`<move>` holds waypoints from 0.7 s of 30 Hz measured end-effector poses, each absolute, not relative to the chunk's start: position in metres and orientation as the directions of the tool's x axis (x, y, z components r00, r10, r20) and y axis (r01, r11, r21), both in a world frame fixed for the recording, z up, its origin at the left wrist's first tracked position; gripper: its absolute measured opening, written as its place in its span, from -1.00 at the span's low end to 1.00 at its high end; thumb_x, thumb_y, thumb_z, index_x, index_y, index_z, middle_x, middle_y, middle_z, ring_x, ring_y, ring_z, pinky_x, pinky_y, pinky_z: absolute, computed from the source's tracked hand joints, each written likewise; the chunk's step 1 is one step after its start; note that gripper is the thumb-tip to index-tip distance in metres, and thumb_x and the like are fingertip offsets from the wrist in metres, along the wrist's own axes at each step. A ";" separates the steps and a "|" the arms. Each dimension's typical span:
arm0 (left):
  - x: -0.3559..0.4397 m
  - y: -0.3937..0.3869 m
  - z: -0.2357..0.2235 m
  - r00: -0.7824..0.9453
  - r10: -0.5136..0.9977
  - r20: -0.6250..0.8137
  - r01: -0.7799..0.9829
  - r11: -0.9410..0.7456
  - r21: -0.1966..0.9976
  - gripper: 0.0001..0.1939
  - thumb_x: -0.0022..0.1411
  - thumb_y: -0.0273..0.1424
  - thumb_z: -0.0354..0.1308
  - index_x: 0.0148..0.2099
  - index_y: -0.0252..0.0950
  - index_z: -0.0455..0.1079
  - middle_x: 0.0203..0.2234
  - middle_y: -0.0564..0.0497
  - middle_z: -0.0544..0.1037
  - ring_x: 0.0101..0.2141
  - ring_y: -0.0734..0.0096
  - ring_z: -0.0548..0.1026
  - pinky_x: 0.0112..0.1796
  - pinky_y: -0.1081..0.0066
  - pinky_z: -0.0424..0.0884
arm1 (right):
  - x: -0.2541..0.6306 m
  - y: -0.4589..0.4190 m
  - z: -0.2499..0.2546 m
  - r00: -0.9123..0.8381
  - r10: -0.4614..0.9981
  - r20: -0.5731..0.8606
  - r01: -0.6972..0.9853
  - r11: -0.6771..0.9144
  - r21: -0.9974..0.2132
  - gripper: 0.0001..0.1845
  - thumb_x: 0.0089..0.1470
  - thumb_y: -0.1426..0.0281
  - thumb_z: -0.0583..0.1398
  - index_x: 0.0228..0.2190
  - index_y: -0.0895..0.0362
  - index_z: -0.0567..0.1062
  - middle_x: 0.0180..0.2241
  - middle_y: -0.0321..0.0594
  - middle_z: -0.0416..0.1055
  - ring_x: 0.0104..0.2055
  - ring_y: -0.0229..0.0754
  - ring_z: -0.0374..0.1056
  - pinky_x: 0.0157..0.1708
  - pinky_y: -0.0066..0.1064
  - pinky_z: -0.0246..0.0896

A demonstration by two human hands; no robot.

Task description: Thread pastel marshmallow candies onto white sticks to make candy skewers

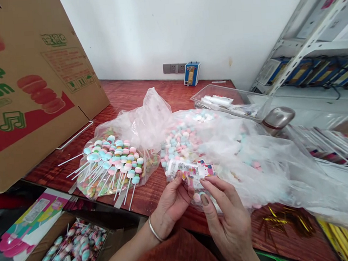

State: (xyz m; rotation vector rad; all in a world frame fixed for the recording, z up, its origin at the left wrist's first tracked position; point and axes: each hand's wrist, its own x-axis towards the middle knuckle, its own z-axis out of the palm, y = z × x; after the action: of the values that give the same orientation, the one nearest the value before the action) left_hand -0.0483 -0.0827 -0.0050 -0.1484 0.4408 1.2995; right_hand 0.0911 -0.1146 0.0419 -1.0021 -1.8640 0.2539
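My left hand and my right hand meet at the table's front edge, both closed on a small printed clear wrapper bag with a pastel candy skewer partly inside it. A silver bangle sits on my left wrist. To the left, a pile of pink, blue and white candy skewers with white sticks lies on an open plastic bag. Just beyond my hands, a large clear plastic bag holds many loose pastel candies.
A big printed cardboard carton stands at the left on the red wooden table. A clear tray, a metal cylinder, empty wrappers, gold twist ties, a lower box of wrapped skewers.
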 end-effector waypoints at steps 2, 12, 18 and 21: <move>-0.052 -0.083 -0.006 0.179 0.901 -0.394 -0.954 0.257 0.155 -0.93 0.26 -0.55 0.17 -0.19 -0.37 0.46 -0.40 -0.01 0.59 -0.41 0.50 0.55 -0.38 0.53 0.49 | 0.084 -0.114 0.042 -0.223 0.738 0.637 0.528 0.641 -0.557 -0.61 0.22 0.53 0.15 0.08 0.09 0.42 0.06 -0.06 0.31 0.09 -0.07 0.29 0.06 -0.18 0.27; -0.083 -0.101 0.009 0.001 0.929 -0.369 -0.948 0.118 0.294 -0.84 0.11 -0.51 0.34 -0.23 -0.33 0.47 -0.37 0.03 0.59 -0.39 0.50 0.55 -0.38 0.52 0.50 | 0.062 -0.103 0.051 -0.277 0.766 0.580 0.473 0.634 -0.611 -0.69 0.26 0.44 0.12 0.03 0.07 0.43 0.06 -0.10 0.33 0.14 -0.10 0.26 0.10 -0.24 0.22; -0.175 -0.141 0.025 -0.432 0.807 -0.402 -0.844 -0.205 0.495 -0.81 0.04 -0.56 0.38 -0.29 -0.32 0.46 -0.42 0.07 0.59 -0.43 0.48 0.56 -0.34 0.47 0.55 | 0.013 -0.090 0.038 -0.315 0.867 0.386 0.351 0.485 -0.801 -0.78 0.28 0.36 0.09 -0.10 0.08 0.48 -0.13 -0.16 0.47 -0.09 -0.15 0.40 -0.11 -0.36 0.29; -0.223 -0.166 0.030 -0.627 0.695 -0.352 -0.724 -0.351 0.594 -0.84 0.05 -0.56 0.36 -0.31 -0.33 0.45 -0.46 0.10 0.56 -0.46 0.49 0.54 -0.39 0.49 0.55 | -0.040 -0.081 0.035 -0.567 0.814 0.129 0.352 0.380 -0.855 -0.81 0.26 0.38 0.11 -0.21 0.08 0.53 -0.27 -0.24 0.54 -0.26 -0.21 0.44 -0.25 -0.44 0.28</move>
State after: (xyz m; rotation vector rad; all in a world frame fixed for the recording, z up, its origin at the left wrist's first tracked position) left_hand -0.2232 -0.1663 0.0297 -0.0480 0.9266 2.0488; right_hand -0.0405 -0.0808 0.0348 -0.9986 -2.0988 1.1099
